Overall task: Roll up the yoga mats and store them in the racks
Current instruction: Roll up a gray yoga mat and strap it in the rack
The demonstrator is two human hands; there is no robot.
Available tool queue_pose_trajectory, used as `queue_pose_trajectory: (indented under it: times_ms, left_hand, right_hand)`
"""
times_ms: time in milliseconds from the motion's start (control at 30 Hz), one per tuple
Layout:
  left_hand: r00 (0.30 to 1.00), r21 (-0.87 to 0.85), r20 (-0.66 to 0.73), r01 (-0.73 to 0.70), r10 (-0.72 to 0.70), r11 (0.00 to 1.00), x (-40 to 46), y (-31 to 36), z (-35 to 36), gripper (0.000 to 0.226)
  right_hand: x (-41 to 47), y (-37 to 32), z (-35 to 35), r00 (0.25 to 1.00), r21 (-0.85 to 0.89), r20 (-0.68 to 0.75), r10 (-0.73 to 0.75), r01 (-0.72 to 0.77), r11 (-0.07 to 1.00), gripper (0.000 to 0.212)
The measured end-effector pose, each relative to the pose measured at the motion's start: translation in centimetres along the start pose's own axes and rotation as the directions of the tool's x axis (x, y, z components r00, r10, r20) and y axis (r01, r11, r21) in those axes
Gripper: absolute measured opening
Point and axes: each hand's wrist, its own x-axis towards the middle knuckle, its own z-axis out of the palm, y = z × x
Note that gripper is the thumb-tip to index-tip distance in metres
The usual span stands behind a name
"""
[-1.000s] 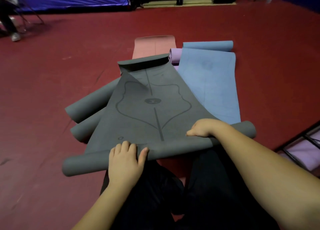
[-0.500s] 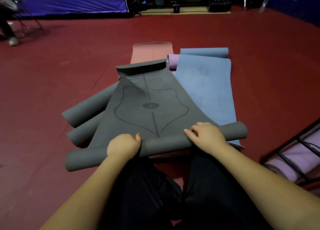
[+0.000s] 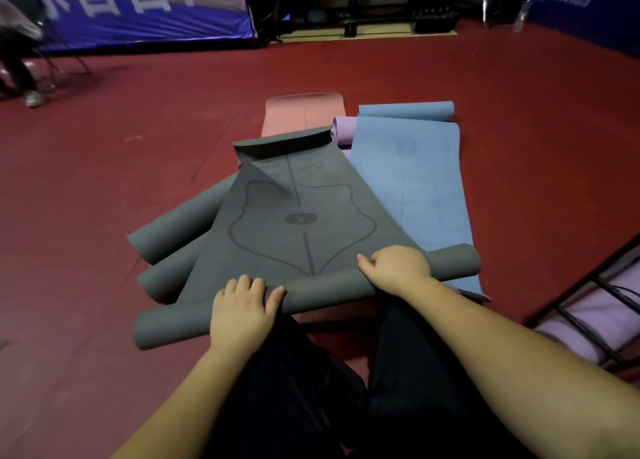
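Both hands on the rolled near end of the grey mat (image 3: 298, 223), lying on the red floor (image 3: 104, 188): left hand (image 3: 242, 311) fingers draped over the roll, right hand (image 3: 398, 268) curled onto it. Rack (image 3: 588, 306) cut off at right edge, lilac rolled mat (image 3: 595, 323) inside. Blue mat (image 3: 412, 181) partly covered by the grey mat.

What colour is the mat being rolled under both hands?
Dark grey mat with darker printed outline markings, seen clearly in the head view.
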Motion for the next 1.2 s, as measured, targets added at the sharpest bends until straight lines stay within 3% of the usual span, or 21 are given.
queue_pose_trajectory:
  times_ms: [67, 233, 433, 633, 767, 867, 967, 1033, 1200]
  left_hand:
    - [0.998, 0.042, -0.049, -0.047, 0.049, 0.998, 0.4, -0.3, 0.3, 0.057]
    - [0.997, 0.044, 0.08, -0.019, 0.015, 0.999, 2.2, 0.4, -1.3, 0.074]
    - [0.997, 0.053, 0.078, -0.034, 0.029, 0.998, 2.5, 1.0, -3.3, 0.062]
    - [0.966, -0.035, 0.258, 0.041, -0.031, 0.999, 0.9, 1.2, -3.5, 0.058]
    - [0.936, -0.064, 0.341, 0.111, -0.083, 0.992, 1.4, 0.6, -2.9, 0.051]
    - [0.936, -0.079, 0.343, 0.113, -0.08, 0.99, 2.1, 0.3, -2.1, 0.041]
    - [0.894, -0.107, 0.437, 0.162, -0.1, 0.981, 3.3, 0.3, -2.3, 0.051]
    - [0.872, -0.102, 0.484, 0.14, -0.074, 0.985, 4.3, 0.4, -2.2, 0.053]
    - [0.857, -0.119, 0.515, 0.105, -0.029, 0.987, 5.6, 0.3, -2.3, 0.05]
  right_hand:
    - [0.3, -0.3, -0.5, 0.999, 0.001, 0.043, 0.017, -0.017, 1.0, 0.066]
    - [0.4, -0.4, -1.9, 0.992, -0.003, 0.121, 0.044, -0.044, 0.999, 0.069]
    - [-0.5, 0.3, -4.6, 0.973, 0.028, 0.221, 0.063, -0.071, 0.997, 0.071]
    - [-1.9, 1.1, -5.7, 0.884, 0.059, 0.467, -0.002, -0.029, 0.998, 0.067]
    - [-1.4, 0.8, -4.5, 0.869, 0.079, 0.495, -0.029, -0.012, 0.997, 0.067]
    - [-0.8, 1.1, -3.3, 0.919, 0.156, 0.39, -0.057, -0.005, 0.988, 0.053]
    - [-1.4, 1.1, -3.0, 0.991, 0.182, 0.108, -0.075, 0.055, 0.982, 0.042]
    - [-2.2, 1.0, -2.9, 0.996, 0.143, -0.039, -0.077, 0.081, 0.986, 0.045]
    - [-3.9, 0.7, -1.0, 0.972, 0.161, -0.236, -0.019, 0.059, 0.985, 0.063]
